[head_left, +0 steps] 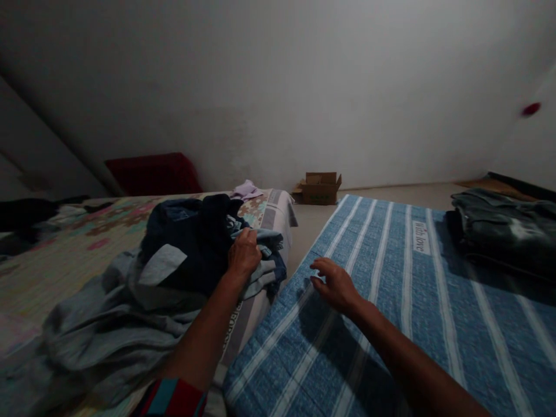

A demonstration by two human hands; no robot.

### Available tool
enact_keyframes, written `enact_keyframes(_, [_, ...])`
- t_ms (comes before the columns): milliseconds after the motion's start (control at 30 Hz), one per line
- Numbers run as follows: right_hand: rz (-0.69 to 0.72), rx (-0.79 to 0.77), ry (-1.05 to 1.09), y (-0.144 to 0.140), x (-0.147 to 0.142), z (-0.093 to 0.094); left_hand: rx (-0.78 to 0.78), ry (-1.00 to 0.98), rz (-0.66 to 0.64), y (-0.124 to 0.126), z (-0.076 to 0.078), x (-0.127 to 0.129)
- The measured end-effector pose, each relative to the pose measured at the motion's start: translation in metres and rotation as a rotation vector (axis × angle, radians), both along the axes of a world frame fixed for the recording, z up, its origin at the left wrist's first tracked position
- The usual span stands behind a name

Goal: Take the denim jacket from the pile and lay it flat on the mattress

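My left hand (244,253) is closed on a light blue denim garment (270,237) at the right side of a heap of clothes. Dark navy clothing (202,231) lies bunched just left of that hand, and a crumpled grey garment (117,330) spreads toward me. Over the blue striped cover (393,278), my right hand (333,282) hovers with fingers apart and slightly bent, holding nothing. Its shadow falls on the cloth below.
The heap lies on a bed with a flowered sheet (91,249). A stack of folded dark jeans (504,226) rests on the striped cover at right. An open cardboard box (320,191) stands on the floor by the wall, beyond the gap between both surfaces.
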State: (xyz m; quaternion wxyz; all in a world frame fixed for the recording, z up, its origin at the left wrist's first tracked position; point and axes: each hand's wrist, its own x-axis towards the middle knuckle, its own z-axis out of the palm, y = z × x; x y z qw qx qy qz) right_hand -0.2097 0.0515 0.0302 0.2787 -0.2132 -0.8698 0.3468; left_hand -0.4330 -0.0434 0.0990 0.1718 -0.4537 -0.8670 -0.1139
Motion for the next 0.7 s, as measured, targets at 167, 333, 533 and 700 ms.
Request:
enact_keyframes(167, [0.048, -0.006, 0.011, 0.006, -0.056, 0.016, -0.099, 0.065, 0.046, -0.004, 0.011, -0.003])
enact_keyframes(333, [0.105, 0.014, 0.033, 0.005, -0.102, 0.028, -0.114, 0.054, 0.005, -0.006, 0.01, -0.008])
enact_keyframes(533, [0.15, 0.031, -0.02, 0.002, -0.147, 0.038, -0.102, 0.042, -0.025, -0.009, -0.003, -0.01])
enact_keyframes(700, [0.126, 0.047, -0.151, -0.006, -0.16, 0.045, -0.102, -0.017, 0.024, -0.008, -0.01, -0.008])
